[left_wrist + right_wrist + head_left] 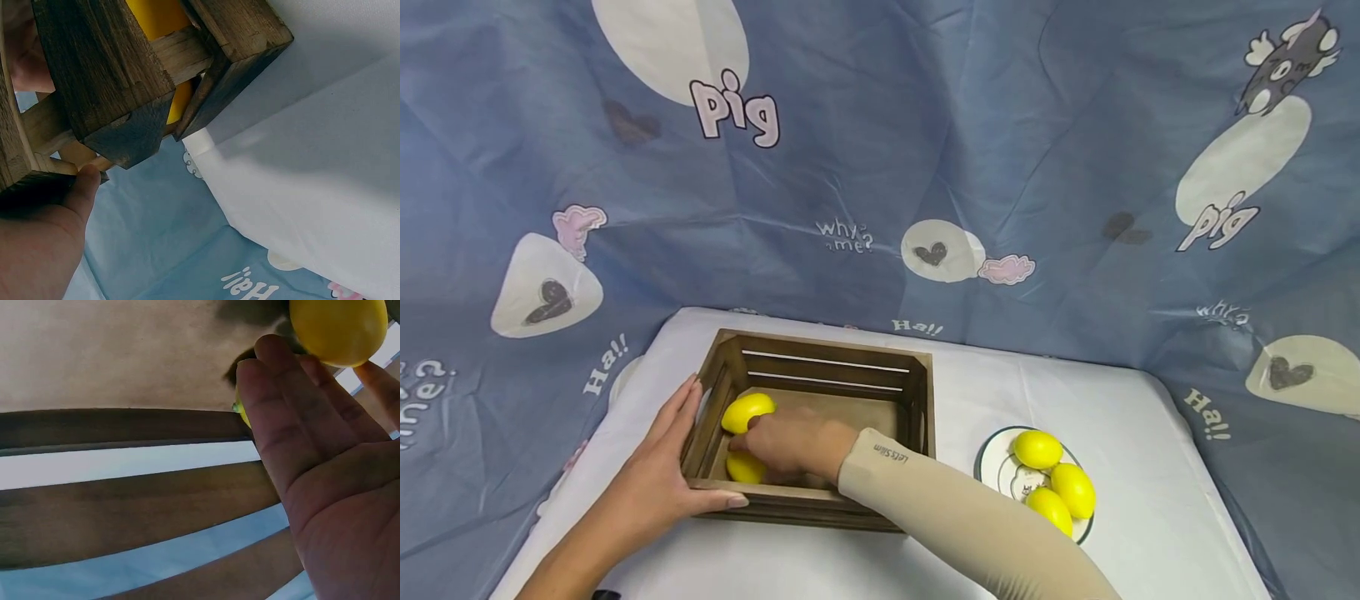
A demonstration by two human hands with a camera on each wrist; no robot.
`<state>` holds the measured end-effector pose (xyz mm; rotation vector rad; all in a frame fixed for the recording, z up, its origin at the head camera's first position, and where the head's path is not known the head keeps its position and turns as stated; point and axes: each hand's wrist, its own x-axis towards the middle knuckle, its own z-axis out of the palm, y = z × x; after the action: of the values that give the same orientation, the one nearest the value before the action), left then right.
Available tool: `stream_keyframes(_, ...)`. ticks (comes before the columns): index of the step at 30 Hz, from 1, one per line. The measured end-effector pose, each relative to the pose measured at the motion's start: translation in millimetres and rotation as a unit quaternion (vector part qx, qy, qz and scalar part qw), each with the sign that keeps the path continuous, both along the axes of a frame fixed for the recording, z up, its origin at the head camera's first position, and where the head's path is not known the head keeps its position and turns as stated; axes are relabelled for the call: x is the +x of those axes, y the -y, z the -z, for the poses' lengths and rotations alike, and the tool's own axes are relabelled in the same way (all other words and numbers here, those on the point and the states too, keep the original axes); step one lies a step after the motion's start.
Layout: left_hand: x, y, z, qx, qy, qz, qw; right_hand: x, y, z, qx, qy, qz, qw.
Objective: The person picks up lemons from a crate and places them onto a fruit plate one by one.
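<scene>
A brown slatted wooden crate (820, 493) stands on the white-covered table, and my left hand (651, 471) grips its near left corner. The left thumb (84, 187) lies along the wood, with the other fingers at the left end. My right hand (797, 442) reaches down inside the crate, its fingers (300, 394) extended between two yellow lemons. The nearer lemon (340, 328) lies between thumb and fingers, right at the fingertips. Beyond the hand is the farther lemon (748, 411), mostly hidden behind the fingers in the right wrist view.
A white plate (996, 454) with a dark rim, right of the crate, bears three lemons (1037, 450); the right sleeve (970, 517) passes over its near left side. A blue printed cloth (865, 167) hangs behind the table.
</scene>
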<state>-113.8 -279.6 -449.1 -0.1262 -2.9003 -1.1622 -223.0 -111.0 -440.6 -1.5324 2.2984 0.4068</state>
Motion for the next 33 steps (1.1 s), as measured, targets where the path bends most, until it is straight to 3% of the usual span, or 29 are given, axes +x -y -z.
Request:
stream_keyframes(12, 2.2, 0.0, 0.1, -0.007, -0.008, -0.002, 0.9999, -0.7, -0.1, 4.7, -0.006, -0.01, 0.006, 0.9999)
stream_keyframes(21, 1.7, 0.4, 2.0, -0.006, -0.02, 0.0, 0.9998, 0.9, -1.1, 8.2, 0.017, -0.021, 0.006, 0.9996)
stream_keyframes(33, 0.9, -1.8, 1.6, -0.002, -0.012, -0.001, 0.9999, 0.1, -2.1, 10.8, 0.034, -0.001, 0.033, 0.9989)
